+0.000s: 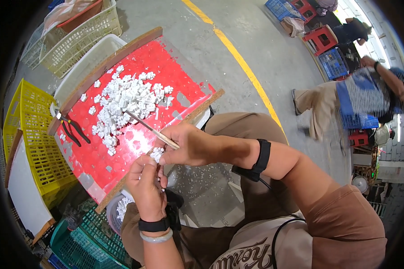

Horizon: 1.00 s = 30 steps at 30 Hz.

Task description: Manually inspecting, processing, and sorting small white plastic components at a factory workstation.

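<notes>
My left hand [144, 181] is closed, its thumb and fingers pinching a small white plastic piece [157, 154] over the near edge of the board. My right hand [186, 144] is closed round a slim knife [149, 128] with a pale handle. Its thin blade points away to the far left, over the heap of white plastic pieces [128, 101]. The right thumb meets the small piece from the other side. Beneath both hands is a red work board [137, 145] with worn patches and wooden edge strips. Pliers [73, 127] with dark handles lie at the board's left side.
A yellow crate [36, 134] stands at the left, with green baskets [92, 240] below it. A tub [122, 207] of white pieces sits under the board's near edge. Cream crates [83, 40] stand far left. Another person [359, 96] is at the right, near red stools [321, 39].
</notes>
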Motion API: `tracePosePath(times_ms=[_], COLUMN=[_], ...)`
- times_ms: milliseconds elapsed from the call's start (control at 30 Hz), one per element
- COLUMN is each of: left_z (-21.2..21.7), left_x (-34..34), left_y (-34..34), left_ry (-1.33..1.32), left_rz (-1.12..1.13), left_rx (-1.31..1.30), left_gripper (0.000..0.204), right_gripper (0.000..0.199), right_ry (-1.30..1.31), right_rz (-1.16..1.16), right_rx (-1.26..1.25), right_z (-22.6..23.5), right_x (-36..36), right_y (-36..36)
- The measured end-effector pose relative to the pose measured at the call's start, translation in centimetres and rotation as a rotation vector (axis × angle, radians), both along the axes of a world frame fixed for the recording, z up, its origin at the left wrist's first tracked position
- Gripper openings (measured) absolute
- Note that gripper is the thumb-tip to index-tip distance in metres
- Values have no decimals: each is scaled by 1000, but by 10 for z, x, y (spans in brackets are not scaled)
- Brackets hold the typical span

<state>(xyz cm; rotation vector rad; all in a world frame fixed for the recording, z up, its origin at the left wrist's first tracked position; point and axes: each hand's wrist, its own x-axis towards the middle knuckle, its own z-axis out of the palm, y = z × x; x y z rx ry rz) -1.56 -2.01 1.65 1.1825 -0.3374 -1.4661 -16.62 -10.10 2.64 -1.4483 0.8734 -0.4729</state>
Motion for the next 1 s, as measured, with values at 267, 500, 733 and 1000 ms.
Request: tracePosePath(times_ms=[267, 500, 733, 1000], left_z=[-1, 1, 5, -9], left_x=[7, 2, -1, -16], left_y=[-2, -4, -2, 8], left_ry=[7, -34, -354, -793], left_rz=[-62, -21, 10, -2], left_rx=[40, 31, 42, -361], left_gripper=[6, 7, 3, 5], right_gripper=[22, 24, 24, 24], right_ry=[10, 67, 62, 246], right_rz=[21, 58, 26, 34], right_rx=[-179, -203, -286, -213], right_z=[0, 0, -4, -8], right_x=[-4, -5, -1, 7], right_y=[-5, -5, -4, -16])
